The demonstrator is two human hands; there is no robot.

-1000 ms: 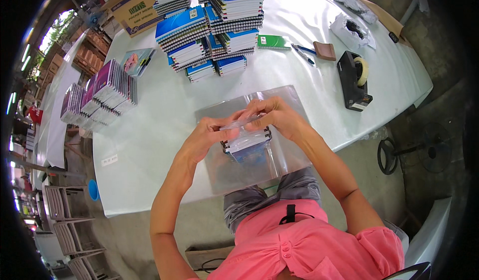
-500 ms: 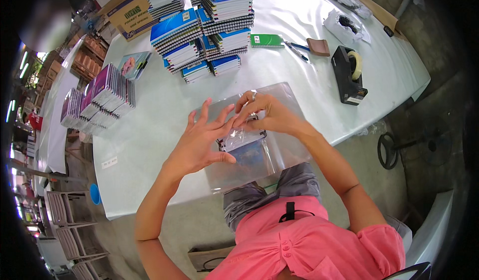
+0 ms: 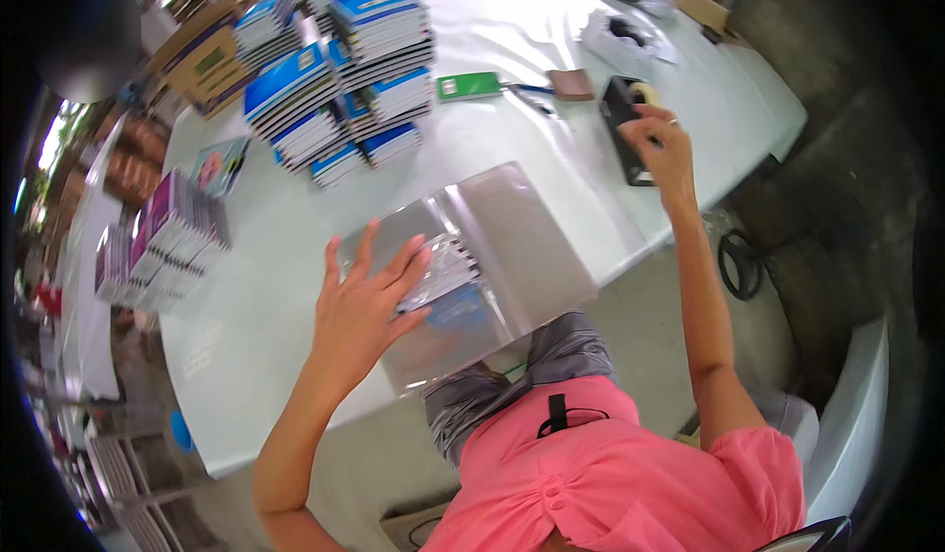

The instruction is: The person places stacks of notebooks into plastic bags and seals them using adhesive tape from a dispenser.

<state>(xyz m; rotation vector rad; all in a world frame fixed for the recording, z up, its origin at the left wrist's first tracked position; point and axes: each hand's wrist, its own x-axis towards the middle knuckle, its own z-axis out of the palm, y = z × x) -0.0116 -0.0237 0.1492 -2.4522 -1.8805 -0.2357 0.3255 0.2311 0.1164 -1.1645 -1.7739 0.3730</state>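
My left hand lies with fingers spread over a small spiral notebook wrapped in clear plastic, blue at its near part. The notebook rests on a large clear plastic sheet at the table's near edge. My right hand is over the black tape dispenser, beside its roll of tape. Its fingers are curled and pinched together, blurred by motion; whether a strip of tape is between them cannot be made out.
Tall piles of blue spiral notebooks stand at the back, next to a cardboard box. Purple notebooks are stacked at the left. A green notebook, pliers and a brown piece lie beyond the sheet.
My right hand has left the wrapped notebook and moved right to the tape dispenser. My left hand stays, now flatter over the notebook. The view has shifted.
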